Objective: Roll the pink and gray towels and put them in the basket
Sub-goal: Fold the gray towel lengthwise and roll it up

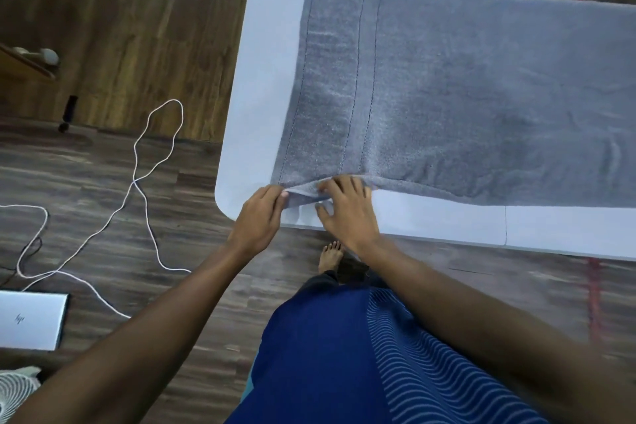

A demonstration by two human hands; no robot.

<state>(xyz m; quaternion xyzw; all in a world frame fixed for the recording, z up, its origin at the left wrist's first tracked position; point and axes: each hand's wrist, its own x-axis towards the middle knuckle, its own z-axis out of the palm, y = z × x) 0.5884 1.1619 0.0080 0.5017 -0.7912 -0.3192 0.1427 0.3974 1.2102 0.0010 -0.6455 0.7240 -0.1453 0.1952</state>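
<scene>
Currently, you have one gray towel spread flat along the one white worktop, covering most of it. A bare strip of worktop shows at its left end and another along its near edge. The towel's far edge reaches the worktop's far edge. Three stitched lines cross the towel close to the worktop's left end.

Both of your hands are at the worktop's near left corner, where the towel's corner is lifted and turned up into a small fold.
- Your left hand has its fingers curled and pinches the very corner of the towel between thumb and fingers.
- Your right hand, just beside it, has its four fingers spread and resting on top of the raised towel edge. Its thumb is splayed apart over the bare worktop, and it clasps nothing.

On the wooden floor to the left of the worktop lie one looping white cable and one closed silver laptop. One bare foot shows on the floor at the worktop's near edge.
</scene>
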